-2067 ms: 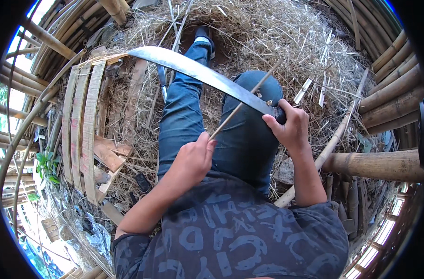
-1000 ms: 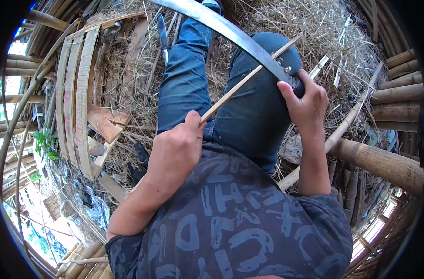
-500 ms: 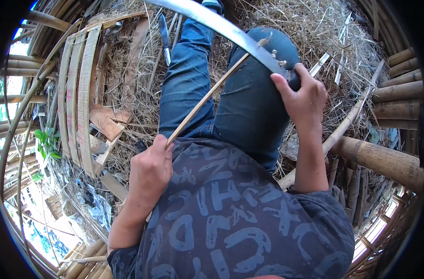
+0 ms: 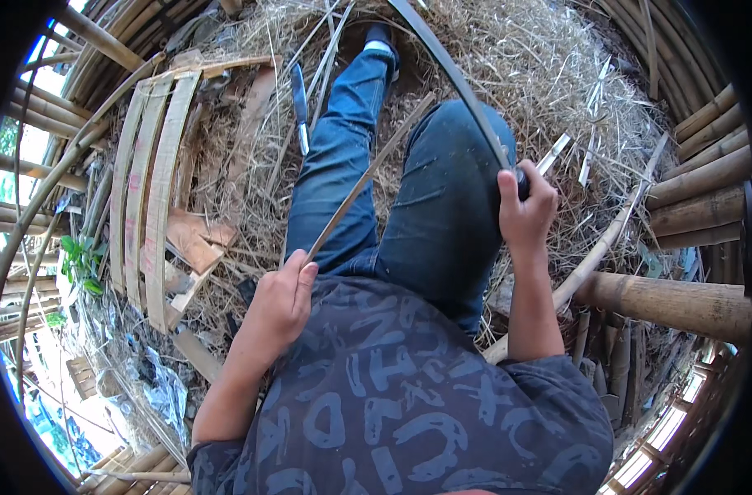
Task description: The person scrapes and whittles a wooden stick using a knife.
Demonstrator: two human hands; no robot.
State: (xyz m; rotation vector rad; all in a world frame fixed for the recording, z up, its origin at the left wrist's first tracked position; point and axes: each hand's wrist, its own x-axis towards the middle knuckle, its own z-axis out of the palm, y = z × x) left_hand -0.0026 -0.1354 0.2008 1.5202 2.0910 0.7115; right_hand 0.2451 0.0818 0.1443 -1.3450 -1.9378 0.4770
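My left hand (image 4: 281, 301) is closed round the lower end of a thin bamboo strip (image 4: 366, 180), which slants up and to the right over my thighs. In my right hand (image 4: 529, 216) is the dark handle of a long curved blade (image 4: 452, 73). The blade rises from my right knee toward the upper left, its narrow side turned to me, and its far tip runs out of the picture. The strip's upper end stands apart from the blade. My jeans-clad legs (image 4: 446, 206) lie below both.
Beside my left leg lies a knife (image 4: 300, 107) on the straw (image 4: 549, 74). Several flat wooden slats (image 4: 165, 198) form a frame at the left. At the right are a bent pole (image 4: 599, 247) and a thick bamboo pole (image 4: 673, 307). Bamboo walls surround me.
The blade has come off the strip and turned from its broad face to its narrow side. The shavings curled at the blade are gone from view. The strip has tilted more upright.
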